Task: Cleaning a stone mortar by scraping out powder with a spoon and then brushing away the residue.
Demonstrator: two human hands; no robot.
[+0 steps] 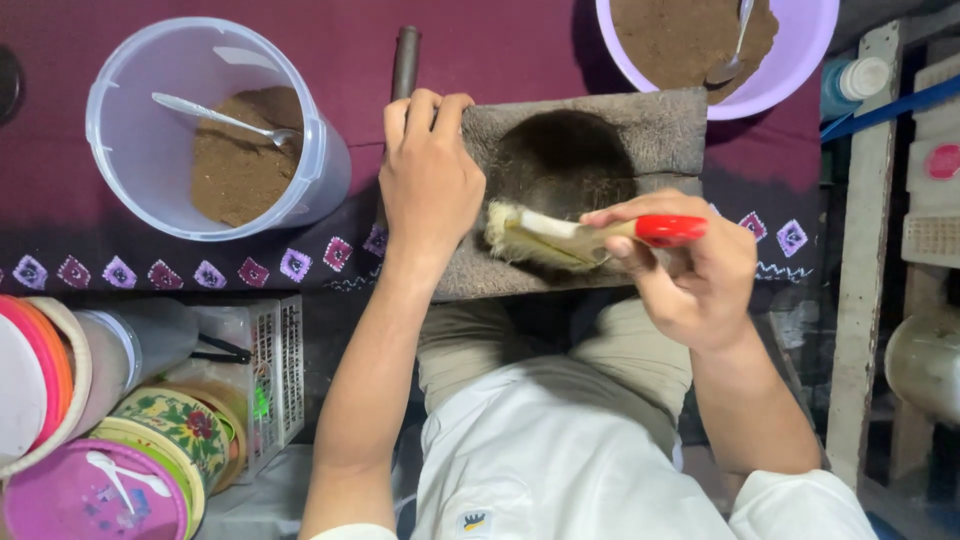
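Left hand (pixel 430 180): I am gripping the left end of the grey stone block (pixel 640 130) with it, fingers curled over the far edge and palm lying on the top face, closed on the stone

Right hand (pixel 690 270): I am holding the brush (pixel 560 238) in it, fingers wrapped round the red handle (pixel 670 230), closed tight on it

Brush axis: it is running nearly level across the frame, handle to the right in my right hand, pale bristles (pixel 505 232) pointing left toward my left hand

Bristles and hollow: the bristle tip is touching the near rim of the dark round hollow (pixel 560 160) in the block; the hollow is lying just above the brush in the frame, between my two hands

Nearer hand: my right hand is doing the brushing; my left is sitting just beside the hollow on its left

Block: it is resting at centre frame on the maroon cloth (pixel 480 50) over the tabletop, long side running left to right

Around it: a clear tub (pixel 130 150) of brown powder with a spoon (pixel 220 118) is standing at upper left, a lilac bowl (pixel 800 60) of the same powder at upper right, a dark rod (pixel 405 60) lying beyond my left fingers
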